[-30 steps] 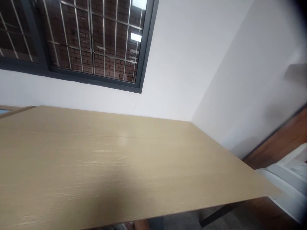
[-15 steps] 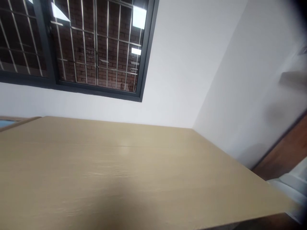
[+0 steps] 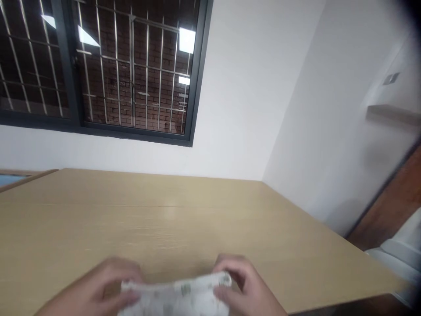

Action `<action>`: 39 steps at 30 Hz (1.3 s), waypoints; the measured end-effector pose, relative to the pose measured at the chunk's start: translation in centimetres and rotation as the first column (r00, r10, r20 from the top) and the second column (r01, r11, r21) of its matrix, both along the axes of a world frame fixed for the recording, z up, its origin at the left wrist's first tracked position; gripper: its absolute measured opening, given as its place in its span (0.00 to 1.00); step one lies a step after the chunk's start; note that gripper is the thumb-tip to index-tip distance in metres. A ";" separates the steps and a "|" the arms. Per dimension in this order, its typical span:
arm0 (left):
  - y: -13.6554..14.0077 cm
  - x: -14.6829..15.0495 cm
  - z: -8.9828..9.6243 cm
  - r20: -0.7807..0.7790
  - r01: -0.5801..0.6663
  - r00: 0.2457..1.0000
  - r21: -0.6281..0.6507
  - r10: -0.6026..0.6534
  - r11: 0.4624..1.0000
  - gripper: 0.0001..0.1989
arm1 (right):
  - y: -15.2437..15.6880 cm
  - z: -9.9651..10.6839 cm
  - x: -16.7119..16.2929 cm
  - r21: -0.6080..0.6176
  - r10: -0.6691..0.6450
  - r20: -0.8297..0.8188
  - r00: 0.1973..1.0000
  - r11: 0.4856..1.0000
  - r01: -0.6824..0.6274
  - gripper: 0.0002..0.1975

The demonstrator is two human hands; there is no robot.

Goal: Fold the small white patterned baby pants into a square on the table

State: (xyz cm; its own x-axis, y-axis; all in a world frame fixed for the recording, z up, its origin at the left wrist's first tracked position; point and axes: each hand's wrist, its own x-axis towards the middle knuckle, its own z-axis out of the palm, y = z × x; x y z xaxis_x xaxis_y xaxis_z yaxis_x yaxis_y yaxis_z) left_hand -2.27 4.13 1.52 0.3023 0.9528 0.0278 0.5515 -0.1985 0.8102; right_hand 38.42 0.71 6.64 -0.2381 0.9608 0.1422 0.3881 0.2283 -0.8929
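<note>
A white cloth with small green printed marks (image 3: 177,298) shows at the bottom of the head view, cut off by the frame's lower edge. It looks folded along its upper edge. My left hand (image 3: 101,285) pinches its left upper corner between thumb and fingers. At the opposite corner, my right hand (image 3: 241,285) grips the cloth the same way. Both hands are slightly blurred. The cloth is over the near part of the light wooden table (image 3: 204,228); whether it touches the surface I cannot tell.
Behind the table stands a white wall (image 3: 243,87) with a dark-framed, barred window (image 3: 131,70). A small shelf (image 3: 391,112) juts out on the right wall. White objects (image 3: 397,254) sit beyond the table's right edge. A blue surface (image 3: 13,179) shows at far left.
Both hands and the cloth have come into view at the bottom, where only the table and a dark shadow showed before. The camera view has tilted slightly upward.
</note>
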 end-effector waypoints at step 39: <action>34.9 5.8 -6.4 -0.222 -0.343 0.862 0.404 0.455 0.848 0.12 | 38.0 -10.7 -7.2 0.193 -0.430 0.126 0.894 0.895 0.403 0.17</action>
